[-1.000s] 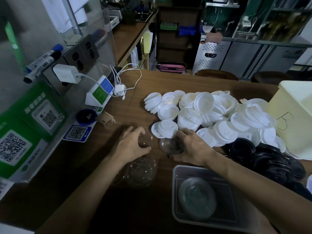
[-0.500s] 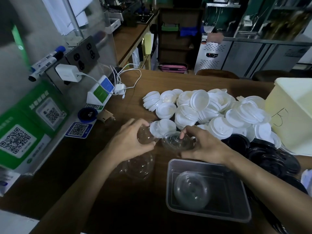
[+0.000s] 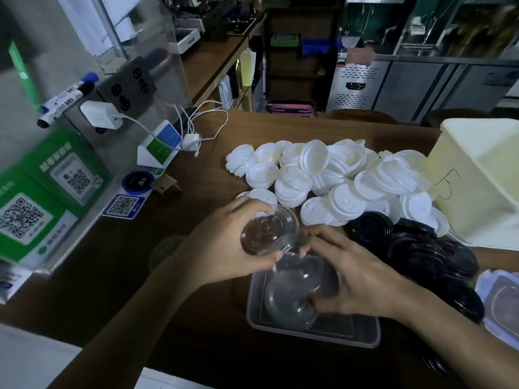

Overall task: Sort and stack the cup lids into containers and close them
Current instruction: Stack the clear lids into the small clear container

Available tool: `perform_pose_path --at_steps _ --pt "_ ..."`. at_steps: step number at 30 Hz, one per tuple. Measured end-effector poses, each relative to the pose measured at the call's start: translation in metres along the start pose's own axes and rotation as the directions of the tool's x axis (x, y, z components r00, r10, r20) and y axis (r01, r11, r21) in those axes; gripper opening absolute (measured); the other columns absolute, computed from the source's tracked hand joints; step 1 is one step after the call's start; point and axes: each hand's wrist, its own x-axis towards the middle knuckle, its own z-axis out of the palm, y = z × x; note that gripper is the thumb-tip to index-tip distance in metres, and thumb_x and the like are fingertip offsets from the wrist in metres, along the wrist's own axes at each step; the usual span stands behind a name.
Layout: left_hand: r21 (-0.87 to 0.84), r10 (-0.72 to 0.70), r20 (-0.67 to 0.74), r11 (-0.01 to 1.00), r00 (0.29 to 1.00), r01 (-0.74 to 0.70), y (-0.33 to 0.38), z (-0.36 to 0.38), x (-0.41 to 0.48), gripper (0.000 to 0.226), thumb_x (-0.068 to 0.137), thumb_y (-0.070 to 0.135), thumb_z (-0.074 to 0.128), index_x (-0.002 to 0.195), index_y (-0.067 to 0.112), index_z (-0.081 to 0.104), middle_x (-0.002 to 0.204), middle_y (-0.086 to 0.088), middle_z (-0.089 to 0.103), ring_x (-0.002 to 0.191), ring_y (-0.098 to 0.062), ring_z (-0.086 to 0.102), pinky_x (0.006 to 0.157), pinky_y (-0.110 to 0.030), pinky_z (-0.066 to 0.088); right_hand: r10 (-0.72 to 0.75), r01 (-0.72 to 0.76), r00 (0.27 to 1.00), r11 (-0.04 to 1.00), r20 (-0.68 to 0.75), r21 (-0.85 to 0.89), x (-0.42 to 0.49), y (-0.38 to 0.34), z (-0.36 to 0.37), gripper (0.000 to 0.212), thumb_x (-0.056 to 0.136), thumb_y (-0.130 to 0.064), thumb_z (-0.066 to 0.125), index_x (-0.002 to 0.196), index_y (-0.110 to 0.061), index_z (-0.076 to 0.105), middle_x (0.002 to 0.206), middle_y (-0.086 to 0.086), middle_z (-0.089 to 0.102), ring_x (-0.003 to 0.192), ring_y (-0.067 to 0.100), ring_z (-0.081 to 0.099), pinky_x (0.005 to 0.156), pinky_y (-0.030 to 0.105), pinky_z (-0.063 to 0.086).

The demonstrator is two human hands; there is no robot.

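— While the wooden worktop [image 3: 196, 169] sits before steel kitchen units [image 3: 415, 88], what crowds it?
— White lids [image 3: 323, 181] heaped, black lids [image 3: 421, 248] beside them. My left grip [image 3: 224, 242] clamps a flat clear lid [image 3: 269, 230]; my right grip [image 3: 356, 276] clasps a domed lid [image 3: 304, 272] over the plastic container [image 3: 337, 339].

A dimly lit work room centres on a dark wooden table [image 3: 252, 127], with a wooden side counter [image 3: 219, 57] running along the grey left wall [image 3: 42, 37], dark shelving [image 3: 295, 80] behind and stainless-steel under-counter refrigerators [image 3: 354, 88] lining the far side.
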Motion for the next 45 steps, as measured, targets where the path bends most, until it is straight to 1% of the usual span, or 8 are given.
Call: perform_pose_path --at_steps 2,6,11,16,21,25,39,45 --pt "-0.017 0.024 0.016 1.0 1.0 -0.024 0.006 0.005 -0.002 0.06 0.074 0.052 0.084 0.127 0.036 0.062 0.12 0.025 0.058 0.108 0.0 0.064 0.087 -0.028 0.056 -0.045 0.045 0.999 0.999 0.019 0.002 -0.007 0.001 0.003 0.063 0.067 -0.046 0.084 0.122 -0.032 0.055 0.143 -0.014 0.038 0.132 0.0 0.044 0.106 0.016 0.04" --pt "-0.018 0.038 0.017 0.999 0.999 -0.038 0.011 0.016 -0.007 0.062 0.076 0.051 0.086 0.13 0.032 0.062 0.124 0.024 0.058 0.112 -0.002 0.064 0.087 -0.031 0.058 -0.089 0.092 0.988 0.996 0.125 -0.018 -0.011 0.008 0.013 0.067 0.069 -0.051 0.079 0.127 -0.034 0.053 0.144 -0.013 0.037 0.13 0.004 0.048 0.104 0.028 0.047" --pt "0.021 0.015 0.045 1.0 0.999 -0.016 0.012 0.023 -0.016 0.063 0.074 0.061 0.081 0.129 0.041 0.058 0.129 0.024 0.057 0.11 -0.006 0.065 0.084 -0.04 0.059 -0.117 0.132 0.979 0.988 0.168 -0.083 -0.01 0.016 0.023 0.073 0.073 -0.057 0.073 0.138 -0.03 0.054 0.15 -0.01 0.041 0.132 0.009 0.052 0.106 0.023 0.044" --pt "0.099 0.03 0.088 0.994 0.996 -0.039 0.015 0.028 -0.026 0.065 0.072 0.067 0.079 0.127 0.04 0.06 0.128 0.023 0.059 0.117 -0.004 0.062 0.091 -0.037 0.056 -0.213 0.224 0.967 0.973 0.14 -0.063 -0.014 0.022 0.026 0.071 0.082 -0.063 0.075 0.145 -0.037 0.052 0.163 -0.024 0.028 0.147 -0.004 0.033 0.116 0.024 0.038" --pt "0.144 0.033 0.144 0.988 0.989 -0.054 0.022 0.04 -0.031 0.064 0.068 0.068 0.082 0.122 0.043 0.06 0.122 0.029 0.056 0.118 0.005 0.052 0.099 -0.023 0.046 -0.125 0.128 0.989 0.991 0.081 -0.034 -0.027 0.029 0.012 0.055 0.084 -0.055 0.079 0.132 -0.035 0.06 0.137 -0.021 0.053 0.129 -0.006 0.051 0.104 0.027 0.049" --pt "0.113 -0.043 0.279 0.994 0.959 0.012 0.022 0.055 -0.033 0.066 0.067 0.07 0.082 0.122 0.046 0.053 0.122 0.029 0.049 0.12 0.005 0.048 0.099 -0.029 0.05 -0.025 0.026 0.999 0.999 0.031 -0.045 -0.036 0.038 0.004 0.049 0.081 -0.039 0.081 0.126 -0.032 0.063 0.117 -0.02 0.058 0.109 -0.003 0.059 0.09 0.028 0.052" --pt "0.204 -0.086 0.33 0.979 0.94 0.018 0.014 0.083 -0.026 0.058 0.078 0.068 0.078 0.125 0.038 0.06 0.123 0.022 0.048 0.119 -0.003 0.049 0.096 -0.03 0.051 0.025 -0.025 0.998 1.0 -0.05 -0.003 -0.037 0.032 0.003 0.04 0.083 -0.029 0.082 0.121 -0.023 0.068 0.114 -0.017 0.063 0.106 0.0 0.062 0.089 0.027 0.051" --pt "0.005 -0.027 0.258 1.0 0.966 0.027 0.007 0.061 -0.028 0.033 0.088 0.051 0.078 0.115 0.036 0.066 0.12 0.022 0.054 0.11 -0.004 0.059 0.094 -0.037 0.053 0.016 -0.009 0.993 0.999 -0.119 0.053 -0.012 0.018 0.005 0.034 0.084 -0.023 0.08 0.116 -0.023 0.07 0.114 -0.017 0.066 0.108 0.001 0.064 0.092 0.027 0.051"
